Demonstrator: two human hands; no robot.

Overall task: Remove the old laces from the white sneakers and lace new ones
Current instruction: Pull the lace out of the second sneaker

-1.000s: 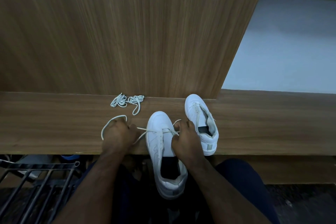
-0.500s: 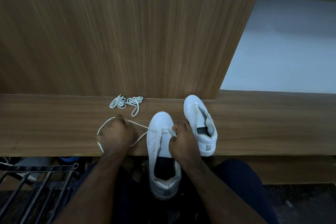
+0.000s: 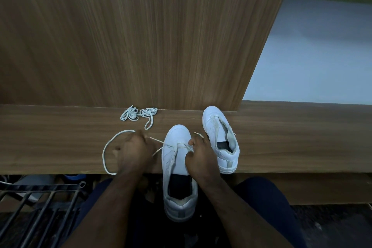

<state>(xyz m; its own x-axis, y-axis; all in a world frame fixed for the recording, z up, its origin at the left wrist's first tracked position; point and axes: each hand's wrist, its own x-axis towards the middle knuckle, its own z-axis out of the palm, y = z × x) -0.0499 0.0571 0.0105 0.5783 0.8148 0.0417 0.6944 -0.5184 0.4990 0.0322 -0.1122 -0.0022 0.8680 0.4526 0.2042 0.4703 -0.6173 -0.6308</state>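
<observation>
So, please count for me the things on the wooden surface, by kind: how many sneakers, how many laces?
White sneakers: 2, the near sneaker and the far sneaker
Laces: 3, the lace being threaded and two bundled laces
Total: 5

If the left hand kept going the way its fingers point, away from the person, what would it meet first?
Probably the loose bundle of laces lying just beyond the left hand, then the wooden panel; depth is uncertain.
</observation>
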